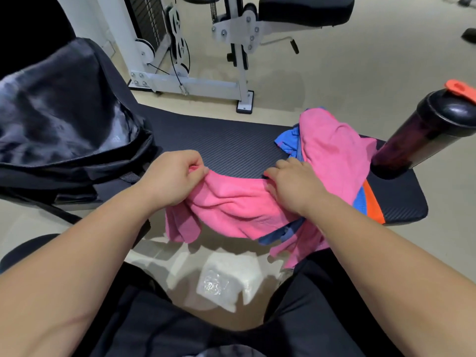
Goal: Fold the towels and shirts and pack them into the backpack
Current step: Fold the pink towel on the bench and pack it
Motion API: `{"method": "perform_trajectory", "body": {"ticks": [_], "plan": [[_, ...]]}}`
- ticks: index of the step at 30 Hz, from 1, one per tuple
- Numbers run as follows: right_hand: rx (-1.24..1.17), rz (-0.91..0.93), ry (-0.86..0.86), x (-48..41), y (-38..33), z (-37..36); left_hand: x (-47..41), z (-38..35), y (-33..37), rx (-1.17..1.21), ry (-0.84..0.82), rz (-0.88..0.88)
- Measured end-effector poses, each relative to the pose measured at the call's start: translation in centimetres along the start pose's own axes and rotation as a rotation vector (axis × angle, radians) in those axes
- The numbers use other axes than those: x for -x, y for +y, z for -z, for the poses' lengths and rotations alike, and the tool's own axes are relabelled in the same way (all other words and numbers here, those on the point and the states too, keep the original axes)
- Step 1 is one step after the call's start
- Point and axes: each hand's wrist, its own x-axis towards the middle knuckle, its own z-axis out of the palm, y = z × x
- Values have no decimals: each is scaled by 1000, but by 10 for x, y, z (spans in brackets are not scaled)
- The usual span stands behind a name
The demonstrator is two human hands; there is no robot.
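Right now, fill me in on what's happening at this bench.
A person handles a pink towel on the black bench: the left hand pinches one corner, the right hand holds its edge further along, and part hangs off the near side. It is not folded yet. More pink and blue clothes lie beside a dark bottle; the backpack sits at the left.

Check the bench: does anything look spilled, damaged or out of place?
Nothing spilled or damaged. The pink towel held by the left hand and right hand droops off the near edge of the bench, tangled with a blue shirt. The shaker bottle stands close to the right end; its lean may be lens distortion.
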Motion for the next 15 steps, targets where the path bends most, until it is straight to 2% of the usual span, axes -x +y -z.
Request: {"method": "perform_trajectory", "body": {"ticks": [3,7,10,12,15], "plan": [[5,-51,31,2,5,-4,5,4,-5,48,129,37],[-42,-3,113,4,6,2,7,7,-11,47,209,94],[-362,-12,189,11,6,18,-1,14,-14,100,297,163],[-618,-49,190,14,12,31,-9,21,-16,224,366,225],[-831,-149,206,23,20,40,-19,27,-14,411,377,246]]}}
